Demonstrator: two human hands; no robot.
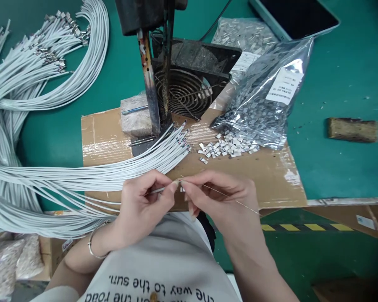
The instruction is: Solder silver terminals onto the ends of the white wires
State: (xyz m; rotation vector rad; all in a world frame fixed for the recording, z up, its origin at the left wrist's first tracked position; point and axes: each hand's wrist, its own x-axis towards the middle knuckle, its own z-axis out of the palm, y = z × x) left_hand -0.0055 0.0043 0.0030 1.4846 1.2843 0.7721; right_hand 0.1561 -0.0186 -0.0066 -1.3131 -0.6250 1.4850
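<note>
My left hand [146, 205] pinches a white cable [156, 191] near its end, in front of my body over the cardboard's front edge. My right hand [228, 201] is closed too, its thumb and finger meeting the left fingertips at the cable's end. A thin solder wire [247, 206] runs through the right hand and sticks out past the wrist side. Small silvery connectors [182, 189] show just under the fingertips; whether they are gripped is hard to see. Just beyond the hands lies a bundle of white cables [129, 170] with dark-tipped ends.
A soldering stand [149, 79] rises over a black fan [184, 90] and a pale block [135, 115]. Loose metal connectors [228, 144] spill from a silvery bag [264, 96] on the cardboard [271, 184]. A phone [297, 19], a brown block [353, 130] and finished-looking cable bundles [91, 71] lie around.
</note>
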